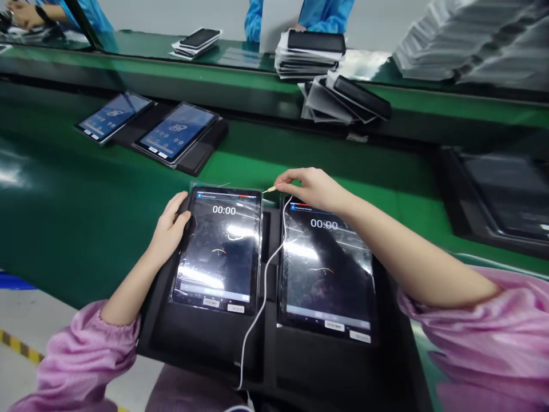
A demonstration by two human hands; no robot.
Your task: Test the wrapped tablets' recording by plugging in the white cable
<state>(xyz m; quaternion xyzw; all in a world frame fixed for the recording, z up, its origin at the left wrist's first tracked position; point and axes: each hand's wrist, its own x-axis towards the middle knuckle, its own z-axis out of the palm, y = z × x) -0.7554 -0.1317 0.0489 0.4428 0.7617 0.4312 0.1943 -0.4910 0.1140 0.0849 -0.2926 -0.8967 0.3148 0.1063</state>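
The right hand (pixel 315 189) pinches the small plug (pixel 270 189) of a thin, limp white cable (pixel 261 297) just left of its fingertips, beside the top corner of the left tablet (pixel 221 249). The left hand (pixel 171 229) curls around that tablet's left edge; its film looks slippery, so the edges seem safest to grip.

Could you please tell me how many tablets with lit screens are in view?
4: the left tablet and right tablet in the near tray, plus two farther tablets up the belt. Dark devices on the stacks may be tablets too.

I'm over a green belt (pixel 86 229). A black tray (pixel 206 343) sits on it. Another tray (pixel 201 154) lies further up.
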